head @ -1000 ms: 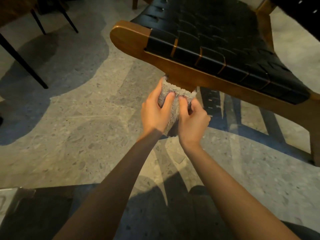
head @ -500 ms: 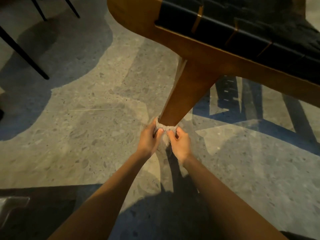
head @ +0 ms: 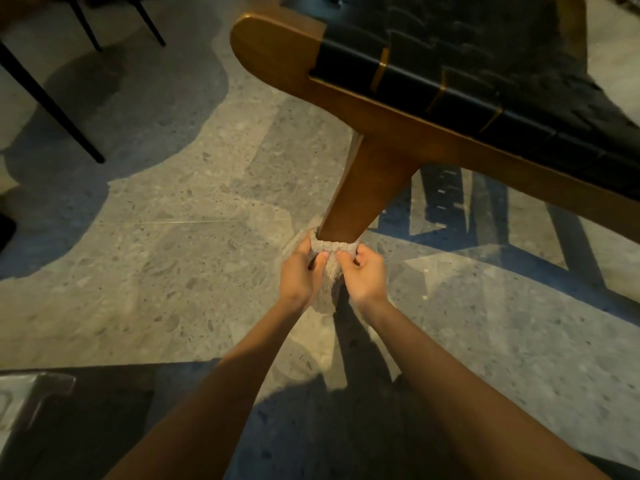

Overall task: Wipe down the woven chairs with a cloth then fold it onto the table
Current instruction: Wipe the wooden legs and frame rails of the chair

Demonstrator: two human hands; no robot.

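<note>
The cloth, pale grey and nubbly, is wrapped around the lower end of the wooden chair leg, low down near the floor. It forms a bunched band across the front of the leg, and its loose ends hang down between the two wrists. The left hand grips the cloth on the left side of the leg, fingers curled into the fabric with the thumb on top. The right hand grips it on the right side in the same way, fingers curled round the bunched edge. The two hands sit close together, almost touching, with the cloth pulled tight against the wood between them. Both forearms reach in from the bottom of the view.

The leg slants up and to the right to join the rounded wooden frame of the chair. The seat above is woven from wide black straps, with strips of the wood showing between some of them. The floor is speckled grey stone with large dark shadows across it. At the upper left, thin black legs of other furniture stand well apart from the chair. A grey shape at the lower left edge is too dim to identify.
</note>
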